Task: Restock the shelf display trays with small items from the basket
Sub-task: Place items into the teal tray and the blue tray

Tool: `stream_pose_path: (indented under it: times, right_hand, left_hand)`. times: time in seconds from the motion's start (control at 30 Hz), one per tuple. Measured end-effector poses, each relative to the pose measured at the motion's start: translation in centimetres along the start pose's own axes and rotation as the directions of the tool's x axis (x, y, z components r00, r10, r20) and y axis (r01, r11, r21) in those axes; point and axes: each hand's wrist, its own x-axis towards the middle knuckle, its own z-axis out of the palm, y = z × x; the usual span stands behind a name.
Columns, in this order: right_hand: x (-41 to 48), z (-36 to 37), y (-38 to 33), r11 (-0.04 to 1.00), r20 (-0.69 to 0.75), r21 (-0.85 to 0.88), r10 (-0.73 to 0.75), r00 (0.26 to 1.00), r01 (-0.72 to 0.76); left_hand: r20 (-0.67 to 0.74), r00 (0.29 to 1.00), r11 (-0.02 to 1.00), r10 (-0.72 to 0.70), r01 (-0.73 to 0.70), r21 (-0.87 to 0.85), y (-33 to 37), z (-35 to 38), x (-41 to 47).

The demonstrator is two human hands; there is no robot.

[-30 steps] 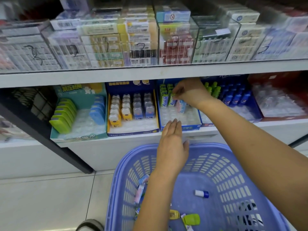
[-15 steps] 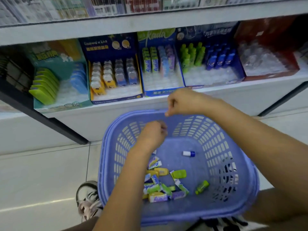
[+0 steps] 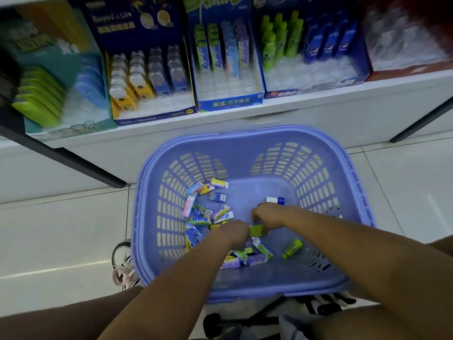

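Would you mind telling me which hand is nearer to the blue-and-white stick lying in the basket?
Right. The right hand sits just below the blue-and-white stick, nearly touching; the left hand is farther down-left, over the packet pile.

white shelf (image 3: pixel 318 104), display trays (image 3: pixel 229 87), tiled floor (image 3: pixel 61 229), basket (image 3: pixel 245 153)
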Motion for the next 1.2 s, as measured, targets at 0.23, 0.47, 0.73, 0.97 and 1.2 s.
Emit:
stream_pose_path:
  times: [0.23, 0.47, 0.73, 0.97, 1.2]
  right_hand:
    - [1.0, 0.2, 0.8, 0.999, 0.013, -0.021, -0.047, 0.999, 0.048]
    - [0.5, -0.7, 1.2, 0.996, -0.011, 0.057, 0.066, 0.998, -0.065]
    - [-1.9, -7.4, 1.2, 0.687, 0.037, 0.714, 0.159, 0.987, -0.137]
    - [-7.8, -15.9, -2.6, 0.514, -0.33, 0.803, -0.04, 0.943, 0.302]
    - [-10.3, -22.7, -11.1, 0.454, -0.753, 0.571, -0.043, 0.656, 0.684]
  left_hand:
    - [0.029, 0.999, 0.99, 0.018, -0.022, 0.136, 0.1, 1.8, 2.4]
    - [-0.033, 0.996, 0.996, -0.084, 0.084, -0.023, -0.5, 0.7, 2.4]
    - [0.0, 0.943, 0.135, -0.333, 0.047, -0.99, -2.4, -5.6, -1.0]
    - [-0.244, 0.932, -0.301, -0.269, -0.322, -0.898, -5.6, -11.5, -9.2]
    - [-0.554, 0.702, -0.365, -0.448, -0.709, -0.603, -10.0, -14.9, -17.6]
